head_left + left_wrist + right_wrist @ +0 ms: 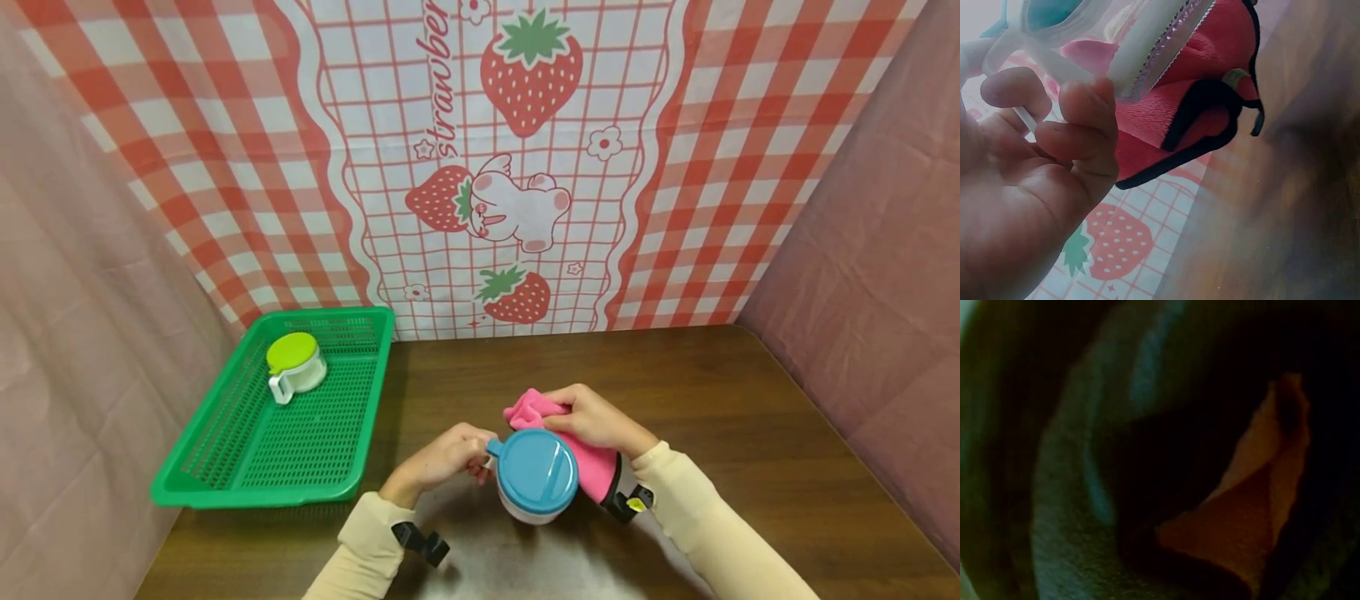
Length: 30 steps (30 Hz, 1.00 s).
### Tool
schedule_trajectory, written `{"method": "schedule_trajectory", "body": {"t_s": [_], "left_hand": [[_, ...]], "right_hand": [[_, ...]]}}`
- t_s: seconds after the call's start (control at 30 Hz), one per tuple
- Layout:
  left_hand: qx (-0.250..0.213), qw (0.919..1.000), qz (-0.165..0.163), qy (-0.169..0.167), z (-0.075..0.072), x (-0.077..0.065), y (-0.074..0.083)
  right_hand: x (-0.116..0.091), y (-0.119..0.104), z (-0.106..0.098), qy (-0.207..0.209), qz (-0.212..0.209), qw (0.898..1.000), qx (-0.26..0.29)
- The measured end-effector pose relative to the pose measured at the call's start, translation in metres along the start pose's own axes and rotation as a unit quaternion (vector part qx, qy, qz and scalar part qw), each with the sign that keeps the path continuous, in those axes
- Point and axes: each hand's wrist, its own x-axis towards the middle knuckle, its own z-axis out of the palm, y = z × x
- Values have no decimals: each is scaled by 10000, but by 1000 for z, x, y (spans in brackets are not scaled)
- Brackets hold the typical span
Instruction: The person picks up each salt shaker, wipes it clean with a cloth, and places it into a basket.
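Observation:
A clear seasoning jar (537, 472) with a blue lid and side handle is held up over the table. My left hand (448, 458) grips its handle, the fingers curled round it in the left wrist view. Behind the jar's far right side, my right hand (596, 419) holds a pink cloth (598, 472) with dark edging against the jar. The cloth (1147, 119) hangs down past the jar's base in the left wrist view. Dark folds of fabric (1079, 550) fill the right wrist view and hide that hand.
At the left stands a green plastic basket (371, 400), with a lime-lidded seasoning jar (296, 362) inside near its back left. A brown wooden table (720, 417) extends to the right. Behind it hangs a strawberry-print checked cloth (480, 292); pink curtains flank both sides.

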Motion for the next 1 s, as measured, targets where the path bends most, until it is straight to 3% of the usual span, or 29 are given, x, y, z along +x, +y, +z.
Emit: {"method": "schedule_trajectory", "body": {"t_s": [0.13,0.43,1.0], "left_hand": [[-28,9999,-39,109,0,0,1],[-259,9994,-155,167,-2,0,4],[-491,9984,-201,191,-11,-5,-4]], "right_hand": [[-3,5,1,-17,45,9997,235],[-9,16,-5,-43,3,9894,1453],[-18,7,-21,-165,-444,9917,1196]]}}
